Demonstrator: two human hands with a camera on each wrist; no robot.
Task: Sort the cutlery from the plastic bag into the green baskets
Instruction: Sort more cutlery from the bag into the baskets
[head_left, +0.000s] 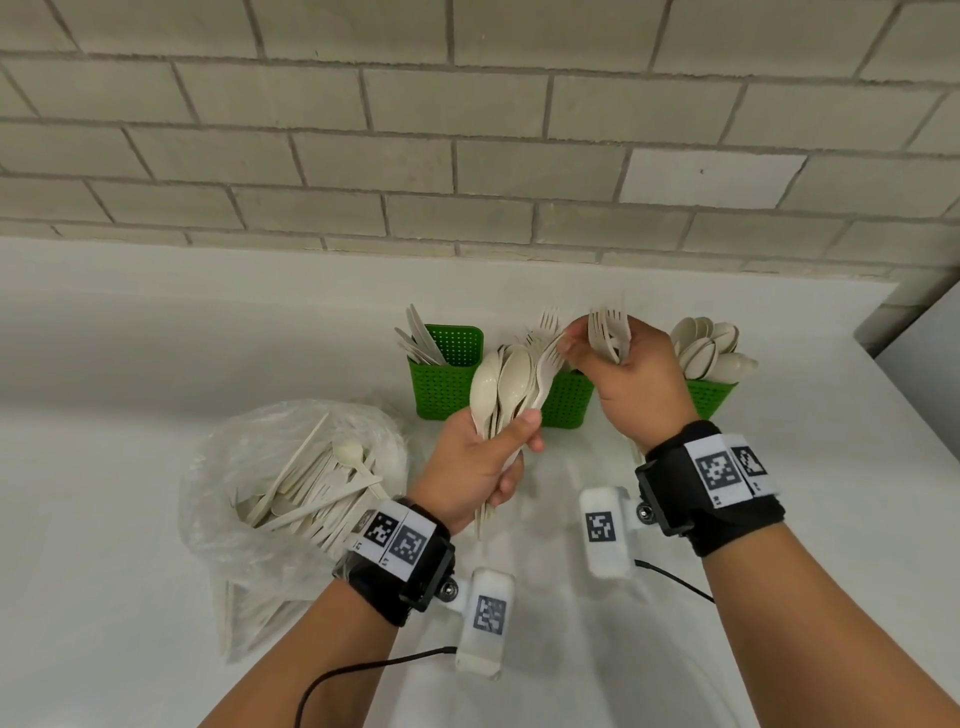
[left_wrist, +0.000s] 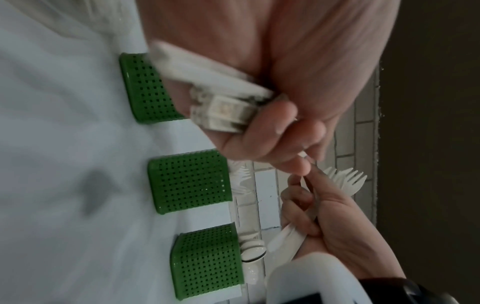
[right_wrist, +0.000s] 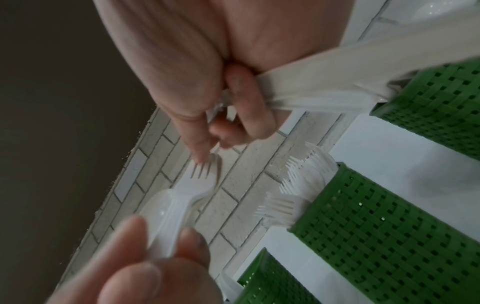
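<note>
Cream plastic cutlery fills both hands above the white bench (head_left: 156, 364). The left hand (head_left: 478, 462) has its fingers clamped round a mixed bundle (head_left: 506, 384) of spoons and a fork; the right hand (head_left: 631, 379) grips a fork bunch (head_left: 609, 332) while its fingertips pinch that fork's tines. I judge a loosened left grip during the pull could spill the spoons. Three green baskets stand at twelve o'clock: the knife basket (head_left: 447, 384), the fork basket (head_left: 569, 397) and the spoon basket (head_left: 711, 395). One plastic bag (head_left: 291, 499), at nine o'clock, holds more cutlery.
</note>
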